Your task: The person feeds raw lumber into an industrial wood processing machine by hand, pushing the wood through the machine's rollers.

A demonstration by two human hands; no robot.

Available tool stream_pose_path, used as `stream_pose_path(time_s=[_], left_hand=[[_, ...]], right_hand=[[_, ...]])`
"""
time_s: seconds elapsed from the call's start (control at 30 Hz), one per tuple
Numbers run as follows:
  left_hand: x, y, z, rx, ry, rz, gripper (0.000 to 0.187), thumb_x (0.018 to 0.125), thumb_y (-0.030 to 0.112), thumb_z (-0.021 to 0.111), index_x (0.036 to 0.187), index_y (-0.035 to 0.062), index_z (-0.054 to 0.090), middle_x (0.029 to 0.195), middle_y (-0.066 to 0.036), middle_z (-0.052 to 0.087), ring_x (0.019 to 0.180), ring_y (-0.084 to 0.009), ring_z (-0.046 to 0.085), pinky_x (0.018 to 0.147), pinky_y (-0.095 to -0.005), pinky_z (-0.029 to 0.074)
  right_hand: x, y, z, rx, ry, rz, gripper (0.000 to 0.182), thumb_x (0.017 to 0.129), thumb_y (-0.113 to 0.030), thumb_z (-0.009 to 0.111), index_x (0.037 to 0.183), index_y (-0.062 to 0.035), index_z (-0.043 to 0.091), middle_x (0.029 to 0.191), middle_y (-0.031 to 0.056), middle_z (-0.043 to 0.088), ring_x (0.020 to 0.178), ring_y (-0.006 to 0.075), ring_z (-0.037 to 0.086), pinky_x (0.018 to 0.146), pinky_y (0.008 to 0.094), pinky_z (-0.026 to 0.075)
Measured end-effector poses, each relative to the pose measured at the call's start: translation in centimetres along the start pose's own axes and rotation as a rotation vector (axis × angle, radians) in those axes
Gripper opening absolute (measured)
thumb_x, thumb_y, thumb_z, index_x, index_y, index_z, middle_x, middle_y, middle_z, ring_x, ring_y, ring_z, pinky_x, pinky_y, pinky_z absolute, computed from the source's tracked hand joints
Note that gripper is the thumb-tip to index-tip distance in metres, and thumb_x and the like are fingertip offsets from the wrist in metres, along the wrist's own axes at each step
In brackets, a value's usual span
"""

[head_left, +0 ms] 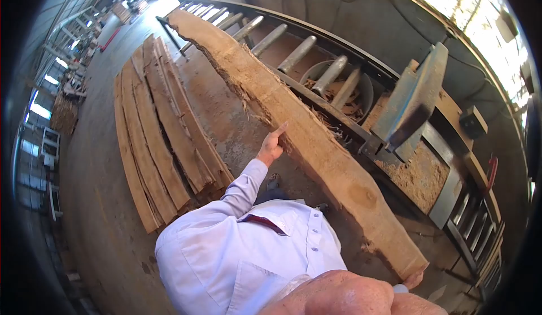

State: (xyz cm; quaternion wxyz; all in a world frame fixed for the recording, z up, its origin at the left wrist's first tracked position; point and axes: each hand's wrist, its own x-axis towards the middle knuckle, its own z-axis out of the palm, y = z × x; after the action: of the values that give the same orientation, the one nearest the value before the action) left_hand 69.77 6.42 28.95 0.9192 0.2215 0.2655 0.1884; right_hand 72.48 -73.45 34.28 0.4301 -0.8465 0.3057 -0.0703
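Observation:
A long wooden plank (333,159) with rough bark edges lies diagonally across the view. Its far end is over the roller table and its near end reaches the lower right. My left hand (271,146) is closed on the near edge of the plank around its middle, thumb on top. At the plank's near end, my right hand (415,280) grips the end corner; most of its fingers are hidden beneath the wood.
A roller conveyor (293,53) runs beside the plank. A saw machine (415,106) with a sawdust-covered table (418,182) stands at right. Behind the rollers is a round bin (366,92) with wood scraps. Stacked boards (152,140) lie on the floor at left.

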Motion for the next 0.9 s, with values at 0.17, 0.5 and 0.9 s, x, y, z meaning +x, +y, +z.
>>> stream_pose_path(time_s=[0.17,0.5,0.9], left_hand=[[10.0,-0.8,1.5,0.046,-0.009,0.044,0.052,0.085,0.019,0.076,0.130,0.0028,0.055,0.124,-0.009,0.063,0.112,-0.0260,0.060,0.098,-0.0429,0.048],[12.2,3.5,4.4,0.417,0.204,0.154,0.048,0.089,0.040,0.070,0.117,0.0018,0.060,0.112,-0.010,0.065,0.100,-0.0261,0.063,0.085,-0.0438,0.052],[16.7,6.1,8.9,0.486,0.049,0.160,0.047,0.091,0.028,0.070,0.121,-0.0046,0.054,0.114,-0.015,0.063,0.104,-0.0284,0.062,0.087,-0.0418,0.052]], right_hand=[[4.3,4.3,3.1,-0.146,0.057,-0.347,0.057,0.104,-0.042,0.039,0.127,0.0073,0.056,0.121,0.0193,0.063,0.106,0.0260,0.061,0.093,0.0367,0.048],[2.9,-7.0,14.8,0.205,-0.148,-0.043,0.066,0.102,-0.054,0.038,0.110,0.0056,0.065,0.098,0.0089,0.068,0.087,0.0143,0.056,0.080,0.0321,0.047],[4.7,-17.3,20.5,0.449,-0.214,0.070,0.079,0.099,-0.065,0.029,0.110,0.0033,0.067,0.101,0.0088,0.068,0.093,0.0141,0.060,0.086,0.0296,0.047]])
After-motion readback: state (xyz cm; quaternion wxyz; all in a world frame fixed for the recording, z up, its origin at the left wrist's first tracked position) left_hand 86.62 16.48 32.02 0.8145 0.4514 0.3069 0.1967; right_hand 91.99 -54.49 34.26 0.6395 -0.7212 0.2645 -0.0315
